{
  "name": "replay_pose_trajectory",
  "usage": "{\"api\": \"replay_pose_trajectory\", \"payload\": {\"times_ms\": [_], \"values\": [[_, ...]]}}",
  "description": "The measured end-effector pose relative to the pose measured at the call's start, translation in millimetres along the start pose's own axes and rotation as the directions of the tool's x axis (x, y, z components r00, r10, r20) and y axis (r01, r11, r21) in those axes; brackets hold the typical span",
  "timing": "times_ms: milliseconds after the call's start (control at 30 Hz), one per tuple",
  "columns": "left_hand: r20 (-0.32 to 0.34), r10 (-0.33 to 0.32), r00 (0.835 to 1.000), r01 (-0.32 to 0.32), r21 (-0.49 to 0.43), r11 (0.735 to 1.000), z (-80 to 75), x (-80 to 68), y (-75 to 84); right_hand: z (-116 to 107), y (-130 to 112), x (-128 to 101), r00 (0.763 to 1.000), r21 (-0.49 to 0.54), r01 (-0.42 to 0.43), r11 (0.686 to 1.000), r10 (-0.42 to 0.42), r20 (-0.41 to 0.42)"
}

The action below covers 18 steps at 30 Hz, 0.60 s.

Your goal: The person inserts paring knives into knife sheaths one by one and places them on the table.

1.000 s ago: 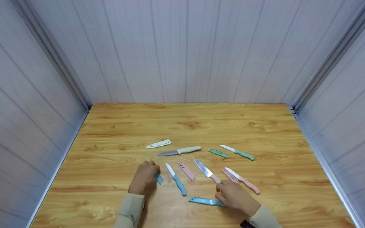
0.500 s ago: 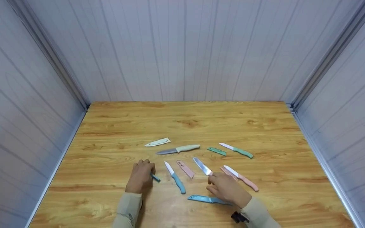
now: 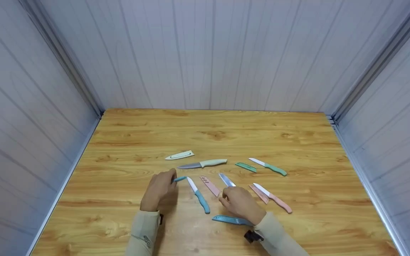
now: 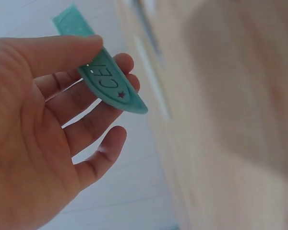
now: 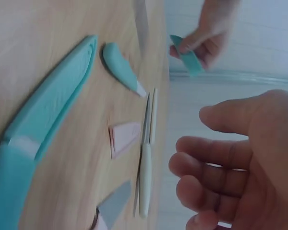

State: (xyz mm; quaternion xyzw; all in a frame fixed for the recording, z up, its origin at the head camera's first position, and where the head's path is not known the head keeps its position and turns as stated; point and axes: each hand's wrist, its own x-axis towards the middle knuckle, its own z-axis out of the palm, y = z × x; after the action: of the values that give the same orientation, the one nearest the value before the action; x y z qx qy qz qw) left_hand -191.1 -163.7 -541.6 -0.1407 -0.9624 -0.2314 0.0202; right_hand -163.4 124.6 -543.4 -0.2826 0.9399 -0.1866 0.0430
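My left hand (image 3: 158, 188) pinches a small blue knife sheath (image 4: 110, 84) between thumb and fingers; cut-out letters and a star show on its side. In the head view the sheath lies close to the white blade tip of a blue-handled paring knife (image 3: 202, 202). My right hand (image 3: 242, 202) holds nothing; its fingers are loosely bent in the right wrist view. From above it covers the handle of a larger pink knife, whose shiny blade (image 3: 226, 179) shows past the fingers. A blue knife in its sheath (image 3: 228, 219) lies just below the right hand.
Farther back lie a cream sheath (image 3: 180, 155) and a cream-handled knife (image 3: 214, 162). To the right are a green sheath (image 3: 246, 167), a green knife (image 3: 275, 169) and a pink knife (image 3: 279, 203) across its pink sheath (image 3: 258, 193). Another pink sheath (image 3: 210, 186) lies mid-table. Pale walls surround the table.
My left hand has moved forward and right, turning the blue sheath toward the blue knife's blade. My right hand has moved left from the pink knife's handle end.
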Motion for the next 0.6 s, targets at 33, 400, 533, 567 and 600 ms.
{"api": "replay_pose_trajectory", "payload": {"times_ms": [33, 400, 533, 567, 600], "values": [[-0.003, 0.0, 1.0, -0.001, -0.011, 1.0, -3.1, 0.3, 2.6, 2, -3, 3, 1.0, 0.004, -0.005, 1.0, 0.005, 0.005], [0.017, 0.009, 1.0, -0.007, -0.094, 0.996, -9.5, -2.8, 13.6, 29, -35, 30, 0.997, -0.088, 0.027, 0.996, -0.02, 0.08], [0.01, 0.019, 1.0, -0.017, -0.099, 0.995, -10.7, -2.7, 14.2, 38, -42, 34, 0.997, -0.092, 0.016, 0.996, -0.009, 0.075], [0.009, 0.019, 1.0, -0.018, -0.099, 0.995, -10.9, -2.4, 14.4, 39, -43, 35, 0.997, -0.102, 0.011, 0.995, -0.003, 0.071], [0.007, 0.019, 1.0, -0.018, -0.1, 0.995, -11.1, -1.9, 14.5, 41, -44, 35, 0.998, -0.111, 0.005, 0.994, 0.002, 0.06]]}}
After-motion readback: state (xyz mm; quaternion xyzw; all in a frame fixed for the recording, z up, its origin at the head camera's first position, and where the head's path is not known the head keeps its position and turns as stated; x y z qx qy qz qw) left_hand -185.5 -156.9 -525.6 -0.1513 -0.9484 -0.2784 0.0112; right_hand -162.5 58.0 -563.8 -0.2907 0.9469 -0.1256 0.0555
